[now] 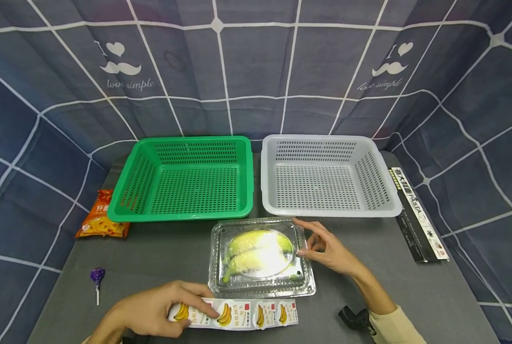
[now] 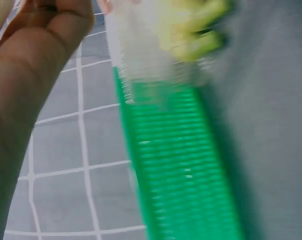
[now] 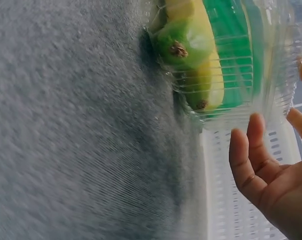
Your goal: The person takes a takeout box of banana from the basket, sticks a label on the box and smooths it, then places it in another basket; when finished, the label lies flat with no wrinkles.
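Two yellow-green banana-like fruits (image 3: 211, 30) lie inside a clear lidded plastic box (image 1: 221, 243) on the table. Their green tips show through its ridged wall in the right wrist view. At the box's right edge is my right hand (image 1: 331, 248), index finger by the far corner and thumb at the side. My left hand (image 1: 157, 308) reaches over the left end of a strip of joined white packets (image 1: 243, 315) printed with bananas. Its index finger lies across the strip and the thumb is by the near edge. The left wrist view is blurred; its fingertips are not visible there.
A green basket (image 1: 247, 191) and a white basket (image 1: 268, 200) stand side by side behind the box. An orange snack bag (image 1: 103, 217) and a purple lollipop (image 1: 97, 277) lie left. On the right are a black-and-white pasta box (image 1: 417, 215) and a black strap-like object (image 1: 354, 318).
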{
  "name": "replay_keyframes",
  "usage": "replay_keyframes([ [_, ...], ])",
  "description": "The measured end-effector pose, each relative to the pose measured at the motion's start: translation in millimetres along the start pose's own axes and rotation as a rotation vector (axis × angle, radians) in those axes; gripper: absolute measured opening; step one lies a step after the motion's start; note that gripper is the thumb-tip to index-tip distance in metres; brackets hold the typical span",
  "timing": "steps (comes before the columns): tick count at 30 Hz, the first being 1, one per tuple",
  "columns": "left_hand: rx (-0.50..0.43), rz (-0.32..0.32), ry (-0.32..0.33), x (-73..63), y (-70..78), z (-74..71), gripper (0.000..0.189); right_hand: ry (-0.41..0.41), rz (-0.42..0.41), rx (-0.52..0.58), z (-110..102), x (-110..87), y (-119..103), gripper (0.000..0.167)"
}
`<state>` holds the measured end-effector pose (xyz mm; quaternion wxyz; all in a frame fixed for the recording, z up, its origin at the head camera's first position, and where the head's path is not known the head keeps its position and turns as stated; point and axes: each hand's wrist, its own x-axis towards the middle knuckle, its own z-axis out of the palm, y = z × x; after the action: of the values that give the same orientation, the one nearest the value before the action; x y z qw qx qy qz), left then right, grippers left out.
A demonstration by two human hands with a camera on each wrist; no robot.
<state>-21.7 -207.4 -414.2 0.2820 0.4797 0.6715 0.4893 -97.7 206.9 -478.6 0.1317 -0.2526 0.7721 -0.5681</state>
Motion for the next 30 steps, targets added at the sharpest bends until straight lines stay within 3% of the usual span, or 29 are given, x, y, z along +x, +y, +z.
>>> replay_keyframes([
  [4, 0.041, 0.11, -0.037, 17.1, 10.4, -26.6, 0.065, 0.033, -0.02, -0.1, 0, -0.4, -6, 0.074],
  [8, 0.028, 0.198, -0.066, 37.3, 21.8, -50.9, 0.063, 0.094, -0.095, -0.219, 1, -1.7, -29, 0.07],
  [13, -0.018, 0.214, -0.117, 61.4, 38.4, -74.6, 0.061, 0.135, -0.219, -0.32, 2, -0.8, -62, 0.054],
  [18, 0.031, 0.218, -0.154, 77.0, 50.6, -91.5, 0.064, 0.123, -0.261, -0.328, 3, 3.3, -71, 0.047],
  [23, 0.024, 0.183, -0.168, 86.6, 52.3, -104.2, 0.063, 0.103, -0.279, -0.316, 3, 7.4, -56, 0.051],
  [30, 0.036, -0.031, -0.126, 87.5, 43.5, -115.4, 0.062, 0.049, -0.312, -0.29, -2, 16.8, -47, 0.055],
])
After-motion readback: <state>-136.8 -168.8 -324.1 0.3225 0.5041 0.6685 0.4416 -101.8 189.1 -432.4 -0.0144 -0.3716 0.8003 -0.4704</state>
